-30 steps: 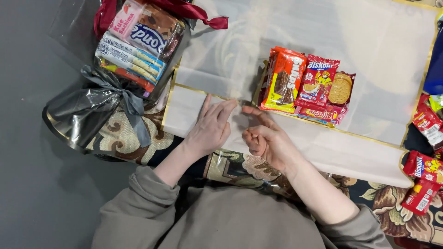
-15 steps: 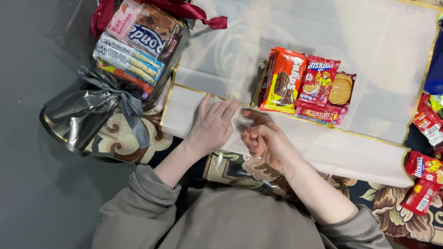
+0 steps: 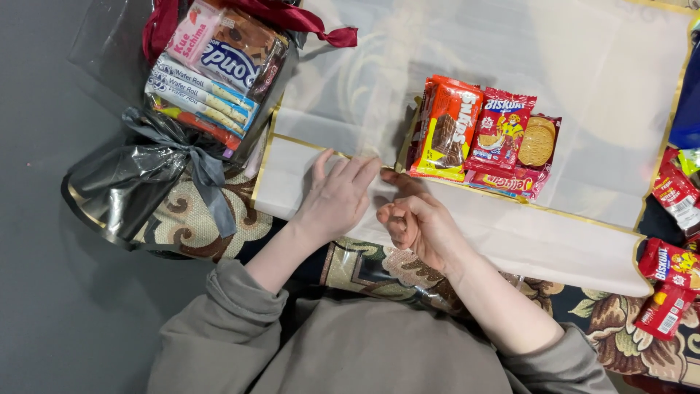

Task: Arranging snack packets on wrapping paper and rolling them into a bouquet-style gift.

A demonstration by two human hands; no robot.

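So left hand (image 3: 339,198) flat, fingers apart on wrapping sheet (image 3: 510,241) near edge; right hand (image 3: 415,222) pinches sheet beside snack stack (image 3: 481,138); bare sheet beyond.

A: Qty check, centre stack?
B: 4 snack pkts (image 3: 487,138) on 1 clear sheet (image 3: 583,66).
A: Wrapped bundles?
B: 2: 1 w/ red ribbon (image 3: 219,55), 1 silver (image 3: 127,182). 2 hands.
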